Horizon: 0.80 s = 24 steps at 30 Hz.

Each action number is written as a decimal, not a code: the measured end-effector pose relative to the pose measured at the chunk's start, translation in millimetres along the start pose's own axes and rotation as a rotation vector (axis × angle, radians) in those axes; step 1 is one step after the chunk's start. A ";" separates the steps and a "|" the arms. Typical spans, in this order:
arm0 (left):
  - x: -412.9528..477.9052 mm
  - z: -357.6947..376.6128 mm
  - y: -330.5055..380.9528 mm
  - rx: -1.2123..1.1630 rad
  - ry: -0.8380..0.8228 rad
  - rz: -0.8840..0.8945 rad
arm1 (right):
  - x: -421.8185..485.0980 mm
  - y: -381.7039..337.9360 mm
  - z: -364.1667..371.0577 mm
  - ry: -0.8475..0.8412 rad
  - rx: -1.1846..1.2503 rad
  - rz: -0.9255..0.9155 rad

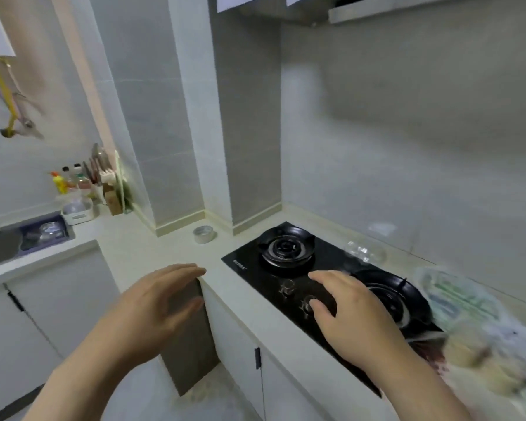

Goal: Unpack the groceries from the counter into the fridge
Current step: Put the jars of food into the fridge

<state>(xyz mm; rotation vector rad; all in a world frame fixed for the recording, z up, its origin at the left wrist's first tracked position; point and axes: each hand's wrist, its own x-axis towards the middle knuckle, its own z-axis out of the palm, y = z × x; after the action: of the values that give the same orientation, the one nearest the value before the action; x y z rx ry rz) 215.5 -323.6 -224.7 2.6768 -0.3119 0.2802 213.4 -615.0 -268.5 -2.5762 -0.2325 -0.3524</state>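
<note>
Left hand (152, 302), right hand (349, 311) empty, fingers loose; right may bump knob (286, 288) reaching bags (468, 314) at 4 o'clock.

We find the hob (255, 275) set near the counter's (164, 247) front edge, grocery bags (462, 302) at its right, a tape roll (204, 234) by the back edge, the sink (0, 247) far left.

Left hand (152, 302): fingers straight and together, pointing toward 2 o'clock, thumb apart, holding nothing. Right hand (349, 311): palm down, fingers loosely spread, pointing toward 10 o'clock, holding nothing. Both forearms are bare.
</note>
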 end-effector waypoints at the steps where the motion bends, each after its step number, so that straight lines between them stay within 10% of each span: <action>1: 15.4 8.7 7.5 -0.009 -0.014 0.045 | -2.2 12.6 -5.6 0.018 -0.012 0.051; 24: 201.2 223.1 117.9 -0.318 -0.611 0.831 | -71.5 97.9 -25.6 0.233 -0.279 0.939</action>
<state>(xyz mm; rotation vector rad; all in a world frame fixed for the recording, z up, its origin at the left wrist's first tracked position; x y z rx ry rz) 409.6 -560.0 -327.7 2.1163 -1.5078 -0.3422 162.9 -718.1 -315.1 -2.5368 1.1354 -0.3239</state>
